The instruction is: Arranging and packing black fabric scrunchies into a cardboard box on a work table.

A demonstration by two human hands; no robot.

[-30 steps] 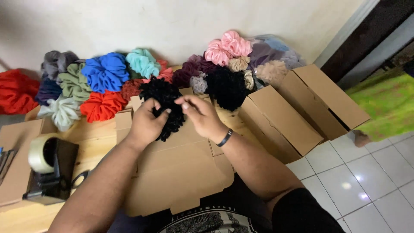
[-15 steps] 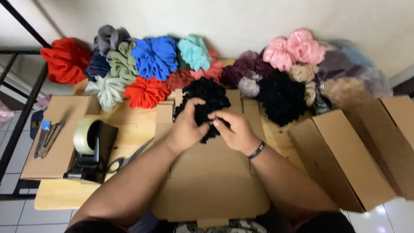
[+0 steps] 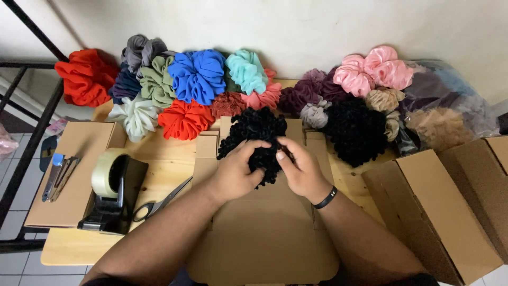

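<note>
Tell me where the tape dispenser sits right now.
In the head view, the tape dispenser stands on the wooden table at the left, between the flat cardboard piece with the box cutter and the scissors, left of the left hand.

Home packing bench: tape dispenser [image 3: 112,193], cardboard boxes [image 3: 439,212], scrunchie piles [image 3: 196,79].

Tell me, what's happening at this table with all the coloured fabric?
A person is handling a bunch of black scrunchies with both hands: the left hand and the right hand grip it over a flattened cardboard box on the wooden table. Piles of scrunchies in red, blue, teal, pink and other colours line the wall behind. A tape dispenser and scissors lie to the left, and folded boxes stand at the right.
</note>
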